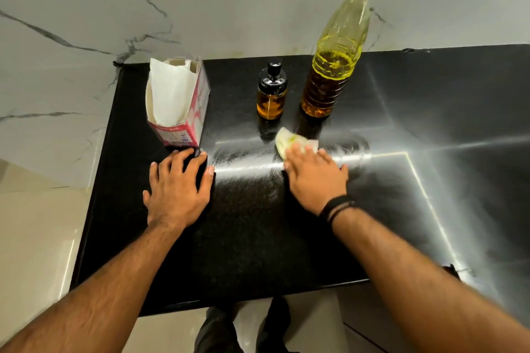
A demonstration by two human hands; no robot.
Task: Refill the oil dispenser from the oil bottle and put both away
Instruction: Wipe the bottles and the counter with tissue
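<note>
I see the oil dispenser (271, 92) standing upright on the black counter (258, 238), far of centre, its long axis vertical and its black pump top pointing up. I judge it small, glass and fragile, likely slick with oil, so I would take it round the amber body rather than by the pump. Just to its right stands the oil bottle (334, 57), also upright, red cap on and pointing up, roughly half full. I reckon it is heavier, with soft ribbed plastic that may give, so a grip low on the ribs seems safest. Nearer me, the right hand (315, 173) presses flat on a stained tissue (289, 143) against the counter, fingers fairly straight. The left hand (177, 183) rests spread on the counter, holding nothing, just near a tissue box (179, 103) at far left.
</note>
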